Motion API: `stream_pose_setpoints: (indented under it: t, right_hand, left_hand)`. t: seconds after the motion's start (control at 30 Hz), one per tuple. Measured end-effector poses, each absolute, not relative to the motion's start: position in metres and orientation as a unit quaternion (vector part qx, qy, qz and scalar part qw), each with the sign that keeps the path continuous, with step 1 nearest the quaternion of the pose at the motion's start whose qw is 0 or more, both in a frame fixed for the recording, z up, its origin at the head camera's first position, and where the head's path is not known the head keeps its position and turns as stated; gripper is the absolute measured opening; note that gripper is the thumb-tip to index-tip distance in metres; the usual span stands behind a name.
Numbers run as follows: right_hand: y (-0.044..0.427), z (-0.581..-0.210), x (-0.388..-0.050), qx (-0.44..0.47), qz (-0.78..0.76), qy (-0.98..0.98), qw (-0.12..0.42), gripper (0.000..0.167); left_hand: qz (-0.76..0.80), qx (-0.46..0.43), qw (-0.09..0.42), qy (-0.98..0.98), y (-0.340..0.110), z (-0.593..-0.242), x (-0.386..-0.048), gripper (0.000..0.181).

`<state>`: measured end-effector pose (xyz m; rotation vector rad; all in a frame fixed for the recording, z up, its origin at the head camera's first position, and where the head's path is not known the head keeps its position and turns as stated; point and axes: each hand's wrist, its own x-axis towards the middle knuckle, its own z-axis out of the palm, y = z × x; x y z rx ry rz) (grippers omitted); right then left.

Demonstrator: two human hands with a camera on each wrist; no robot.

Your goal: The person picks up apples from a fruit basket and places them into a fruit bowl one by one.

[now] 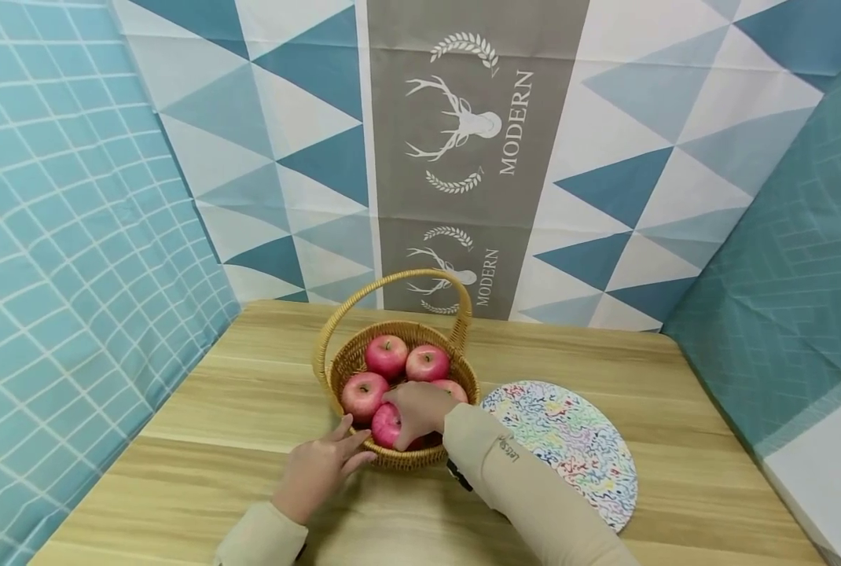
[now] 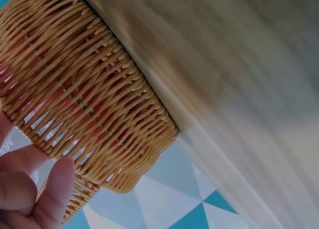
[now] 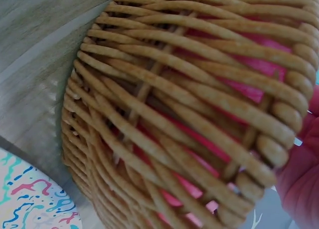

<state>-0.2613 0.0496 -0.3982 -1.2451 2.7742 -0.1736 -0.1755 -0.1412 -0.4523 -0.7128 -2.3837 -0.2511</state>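
Here I am with both hands at the wicker basket; it stands upright on the wood-grain bench [image 1: 215, 393], its tall handle [image 1: 420, 273] arching over the fruit; my right hand [image 1: 424, 407] is down inside, fingers and thumb wrapped round the near apple [image 1: 385, 425], which sits just behind the front rim; my left hand [image 1: 317, 473] has the woven basket [image 1: 406, 462] by its front-left rim, thumb against the outer wall, fingers at the edge, a light pinch as I read it.

Four more apples show around my grip: one to the left [image 1: 364, 393], two at the back [image 1: 387, 356], one at the right [image 1: 452, 389] partly behind my wrist; the round patterned mat [image 1: 586, 432] lies just right of the basket.

The step in hand, I judge, is handling this single apple; going in or coming out, I cannot tell; either way the next move calls for a steady rim, and for care that my knuckles don't jostle the neighbours.
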Motion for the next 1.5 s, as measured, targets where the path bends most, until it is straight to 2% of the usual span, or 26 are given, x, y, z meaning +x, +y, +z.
stream_pose_setpoints:
  t: [0.1, 0.3, 0.5, 0.87, 1.1, 1.37, 1.5]
  right_hand:
    - [0.049, -0.398, -0.261, -0.417, -0.069, 0.906, 0.034, 0.031]
    - [0.048, -0.396, -0.265, -0.438, -0.086, 0.895, 0.006, 0.033]
    - [0.055, -0.396, -0.265, -0.420, -0.089, 0.903, -0.006, 0.046]
    - [0.070, -0.388, -0.258, -0.380, -0.181, 0.907, 0.021, 0.072]
    - [0.081, -0.387, -0.256, -0.389, -0.224, 0.894, 0.013, 0.069]
    - [0.095, -0.390, -0.259, -0.391, -0.241, 0.888, -0.007, 0.071]
    - [0.104, -0.388, -0.257, -0.387, -0.260, 0.885, 0.000, 0.072]
  left_hand:
    - [-0.089, -0.267, 0.314, -0.907, -0.142, -0.451, -0.175, 0.038]
    - [-0.086, -0.263, 0.312, -0.909, -0.144, -0.447, -0.176, 0.038]
    - [-0.086, -0.264, 0.300, -0.913, -0.140, -0.444, -0.177, 0.037]
    - [-0.080, -0.267, 0.302, -0.912, -0.138, -0.445, -0.178, 0.037]
    - [-0.076, -0.270, 0.309, -0.909, -0.139, -0.446, -0.179, 0.037]
    - [-0.085, -0.250, 0.267, -0.927, -0.137, -0.442, -0.179, 0.036]
    - [-0.072, -0.249, 0.269, -0.927, -0.137, -0.441, -0.178, 0.035]
